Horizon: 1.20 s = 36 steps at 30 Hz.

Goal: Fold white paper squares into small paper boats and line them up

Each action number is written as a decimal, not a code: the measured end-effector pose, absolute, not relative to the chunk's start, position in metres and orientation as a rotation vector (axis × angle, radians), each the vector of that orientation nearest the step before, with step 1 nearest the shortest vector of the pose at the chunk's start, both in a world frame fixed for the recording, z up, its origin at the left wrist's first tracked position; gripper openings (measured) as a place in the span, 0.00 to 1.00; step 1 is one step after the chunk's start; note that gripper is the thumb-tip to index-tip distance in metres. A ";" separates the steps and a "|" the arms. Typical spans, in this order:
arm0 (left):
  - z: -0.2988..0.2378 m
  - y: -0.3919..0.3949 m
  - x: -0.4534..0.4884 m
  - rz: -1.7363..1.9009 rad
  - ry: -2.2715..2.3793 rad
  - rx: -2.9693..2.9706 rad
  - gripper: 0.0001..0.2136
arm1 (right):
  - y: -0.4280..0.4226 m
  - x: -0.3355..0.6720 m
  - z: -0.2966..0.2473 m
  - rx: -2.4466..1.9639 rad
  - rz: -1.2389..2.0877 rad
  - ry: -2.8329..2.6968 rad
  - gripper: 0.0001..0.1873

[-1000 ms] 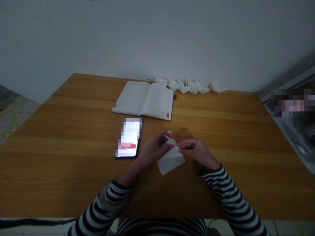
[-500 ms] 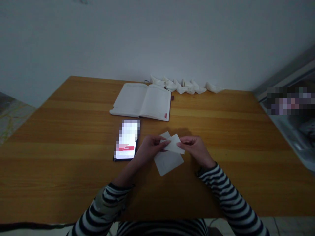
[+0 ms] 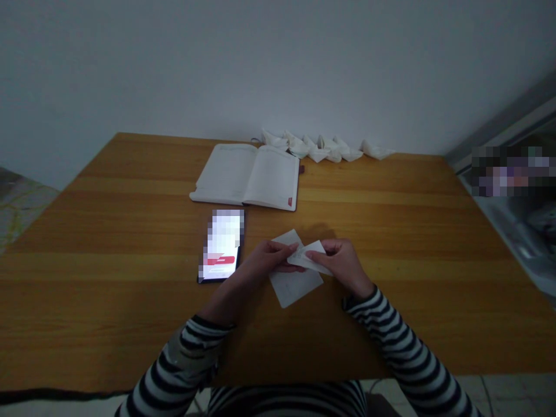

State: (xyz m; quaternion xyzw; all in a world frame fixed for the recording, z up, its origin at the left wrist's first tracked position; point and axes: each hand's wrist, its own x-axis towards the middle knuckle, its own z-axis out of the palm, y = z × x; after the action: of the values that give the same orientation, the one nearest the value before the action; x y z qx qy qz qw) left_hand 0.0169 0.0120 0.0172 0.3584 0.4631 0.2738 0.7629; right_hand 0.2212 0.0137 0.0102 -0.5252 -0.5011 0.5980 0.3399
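Note:
A sheet of white paper (image 3: 293, 285) lies partly on the wooden table, its lower half flat and its upper part folded and raised between my hands. My left hand (image 3: 269, 262) pinches the paper's left side between thumb and fingers. My right hand (image 3: 339, 260) grips the folded flap (image 3: 309, 256) from the right. The two hands nearly meet, and the flap curves between them. Part of the paper is hidden behind my fingers.
A smartphone (image 3: 221, 246) with a lit, blurred screen lies left of my left hand. Beyond it is an open notebook (image 3: 245, 176). Several folded white paper shapes (image 3: 317, 147) stand in a row along the wall at the table's far edge.
My hands have moved closer together, and the paper's upper flap is now more bent and bunched between them. The lower part of the sheet stays on the table.

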 end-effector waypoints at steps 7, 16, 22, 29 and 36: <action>0.018 0.011 0.014 0.538 1.059 1.045 0.16 | 0.013 0.225 0.009 -1.322 1.620 -1.370 0.15; 0.020 0.008 0.019 0.498 1.222 1.261 0.12 | 0.012 0.227 0.001 -1.294 1.724 -1.377 0.15; 0.024 0.008 0.019 0.625 1.277 1.261 0.12 | 0.015 0.226 0.010 -1.200 1.625 -1.368 0.14; 0.032 0.016 0.006 0.778 1.191 1.065 0.14 | 0.019 0.233 0.018 -1.214 1.386 -1.184 0.17; 0.029 0.017 0.005 0.907 1.149 1.214 0.22 | 0.018 0.231 0.014 -1.235 1.425 -1.051 0.10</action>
State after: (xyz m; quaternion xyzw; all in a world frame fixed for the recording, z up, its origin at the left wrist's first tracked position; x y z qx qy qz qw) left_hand 0.0045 0.0170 0.0287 0.5195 0.4918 0.3881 0.5811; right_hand 0.2307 0.0180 0.0136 -0.5045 -0.4293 0.5820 0.4717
